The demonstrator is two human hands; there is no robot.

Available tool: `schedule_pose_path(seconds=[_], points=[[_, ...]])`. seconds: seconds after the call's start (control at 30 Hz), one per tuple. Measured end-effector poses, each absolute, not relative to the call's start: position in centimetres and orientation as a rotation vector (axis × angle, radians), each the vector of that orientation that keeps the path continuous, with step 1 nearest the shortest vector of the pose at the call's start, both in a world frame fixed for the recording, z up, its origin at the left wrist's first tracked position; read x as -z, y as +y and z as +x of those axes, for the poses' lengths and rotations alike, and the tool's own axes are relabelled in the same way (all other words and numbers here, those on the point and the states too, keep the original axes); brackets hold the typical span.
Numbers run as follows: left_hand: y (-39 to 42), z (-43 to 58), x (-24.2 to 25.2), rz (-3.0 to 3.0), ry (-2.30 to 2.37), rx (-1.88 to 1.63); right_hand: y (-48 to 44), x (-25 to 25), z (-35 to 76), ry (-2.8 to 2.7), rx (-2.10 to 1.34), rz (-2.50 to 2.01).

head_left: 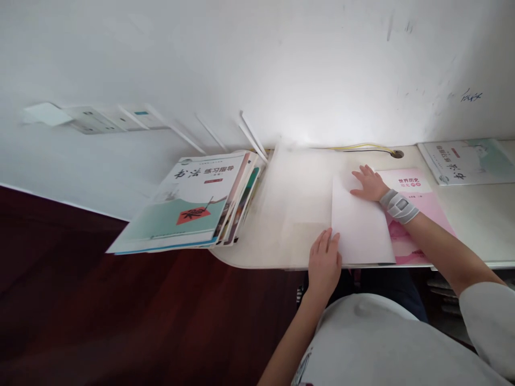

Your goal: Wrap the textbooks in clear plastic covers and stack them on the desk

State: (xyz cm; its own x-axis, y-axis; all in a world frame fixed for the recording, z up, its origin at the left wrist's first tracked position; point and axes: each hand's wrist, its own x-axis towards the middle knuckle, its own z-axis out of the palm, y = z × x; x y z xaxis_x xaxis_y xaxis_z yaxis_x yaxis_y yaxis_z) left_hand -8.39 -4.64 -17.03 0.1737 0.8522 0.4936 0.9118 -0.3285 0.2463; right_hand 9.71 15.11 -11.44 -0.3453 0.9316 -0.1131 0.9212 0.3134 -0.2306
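Right of the frame's centre, the right hand [369, 184] lies with fingers spread on a white sheet [360, 230] overlapping a pink book [427, 199] on the counter [269, 241]; the left hand [324, 260] touches its left edge, grip unclear.

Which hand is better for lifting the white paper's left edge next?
Probably the left hand: it sits at that edge of the white paper, while the right hand lies nearer the pink book.

the left hand [325, 262] extends forward, fingers [322, 241] close together, the right hand [370, 185] palm-down, fingers spread.
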Motion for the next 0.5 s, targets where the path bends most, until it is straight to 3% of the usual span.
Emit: schedule_pose_path(seconds=[0.5], points=[[-4.4,-8.2,17.2,-2.315,-1.748,0.810,19.1,10.7,8.0,-2.673,-0.238,-1.767]])
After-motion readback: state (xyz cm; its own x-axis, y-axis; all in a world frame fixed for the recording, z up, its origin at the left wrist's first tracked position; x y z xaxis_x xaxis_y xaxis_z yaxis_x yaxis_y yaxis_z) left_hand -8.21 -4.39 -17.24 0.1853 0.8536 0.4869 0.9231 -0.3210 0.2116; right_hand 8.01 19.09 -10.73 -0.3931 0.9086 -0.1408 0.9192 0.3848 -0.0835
